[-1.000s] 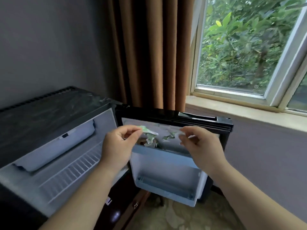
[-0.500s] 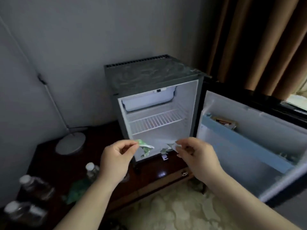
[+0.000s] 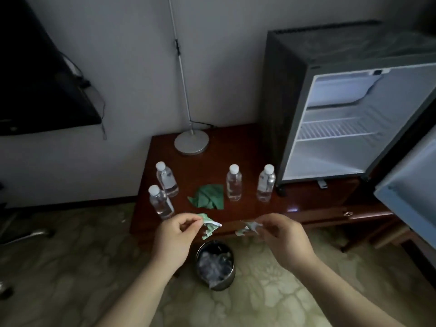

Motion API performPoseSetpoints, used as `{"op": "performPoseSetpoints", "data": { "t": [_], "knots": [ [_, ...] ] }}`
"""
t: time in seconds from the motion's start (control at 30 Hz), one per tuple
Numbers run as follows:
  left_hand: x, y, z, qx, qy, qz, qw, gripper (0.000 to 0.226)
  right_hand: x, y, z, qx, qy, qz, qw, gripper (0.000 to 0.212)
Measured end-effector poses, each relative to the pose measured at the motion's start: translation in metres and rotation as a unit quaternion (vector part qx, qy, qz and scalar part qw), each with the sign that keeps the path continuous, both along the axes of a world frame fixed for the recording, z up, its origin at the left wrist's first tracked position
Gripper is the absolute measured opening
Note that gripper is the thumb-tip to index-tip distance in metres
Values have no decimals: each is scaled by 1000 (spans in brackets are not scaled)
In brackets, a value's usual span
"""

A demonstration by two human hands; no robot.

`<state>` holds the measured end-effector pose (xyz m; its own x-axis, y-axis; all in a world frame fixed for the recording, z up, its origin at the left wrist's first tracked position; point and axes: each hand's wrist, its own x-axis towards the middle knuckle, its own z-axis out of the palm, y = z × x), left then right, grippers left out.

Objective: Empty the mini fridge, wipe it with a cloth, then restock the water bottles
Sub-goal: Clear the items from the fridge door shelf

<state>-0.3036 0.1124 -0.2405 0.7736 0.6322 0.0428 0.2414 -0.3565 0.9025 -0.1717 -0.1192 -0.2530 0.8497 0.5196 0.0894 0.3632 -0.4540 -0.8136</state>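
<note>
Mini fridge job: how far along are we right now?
Emptying looks nearly done: the mini fridge stands open with bare shelves, and four water bottles stand on the wooden cabinet. In hand: the left hand and right hand each pinch a crumpled scrap above the waste bin. Left: drop the scraps, wipe with the green cloth, which lies unused, then restock.

Mini fridge (image 3: 335,128) open, shelves bare; four capped water bottles (image 3: 234,183) upright on desk (image 3: 236,140) around crumpled green cloth (image 3: 208,197).
</note>
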Motion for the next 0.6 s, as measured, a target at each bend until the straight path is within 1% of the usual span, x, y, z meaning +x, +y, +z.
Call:
{"op": "performPoseSetpoints", "data": {
  "t": [0.1,0.2,0.37,0.47,0.6],
  "knots": [
    [-25,15,-25,-4,27,11,1000,26,-25,18,-26,-15,39,-10,999,12],
    [-40,22,-45,-22,36,22,999,28,-41,27,-50,-45,55,4,998,8],
    [-46,21,-95,-37,57,37,997,26,-32,28,-91,-79,62,3,995,9],
    [-44,21,-150,-47,76,37,995,27,-28,28,-145,-93,65,-2,994,7],
    [-41,26,-262,-53,95,48,993,24,-23,42,-250,-107,81,17,991,2]
  ]
}}
